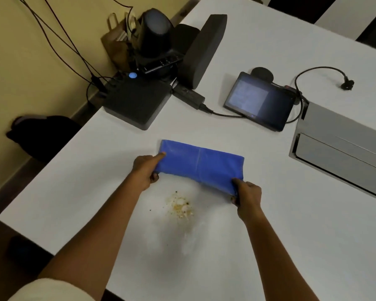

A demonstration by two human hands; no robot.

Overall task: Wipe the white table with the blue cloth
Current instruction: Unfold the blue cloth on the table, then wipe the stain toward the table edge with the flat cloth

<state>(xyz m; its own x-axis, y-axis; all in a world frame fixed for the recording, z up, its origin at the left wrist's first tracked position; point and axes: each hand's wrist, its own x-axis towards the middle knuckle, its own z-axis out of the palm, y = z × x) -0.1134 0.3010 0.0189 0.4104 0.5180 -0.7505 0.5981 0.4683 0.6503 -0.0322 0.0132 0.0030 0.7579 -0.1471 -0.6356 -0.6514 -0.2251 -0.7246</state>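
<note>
Left hand (pixel 144 170) and right hand (pixel 246 195) each grip a near corner of one folded blue cloth (pixel 201 162), lying on the white surface (pixel 237 246) just beyond one crumb spill (pixel 180 206). Advise pressing flat and drawing across the spill.

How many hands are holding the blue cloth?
2. The left hand grips the left end of the blue cloth; the right hand grips its near right corner.

Cloth (pixel 201 162) lies behind crumbs (pixel 181 206), perhaps touching table (pixel 269 246).
</note>
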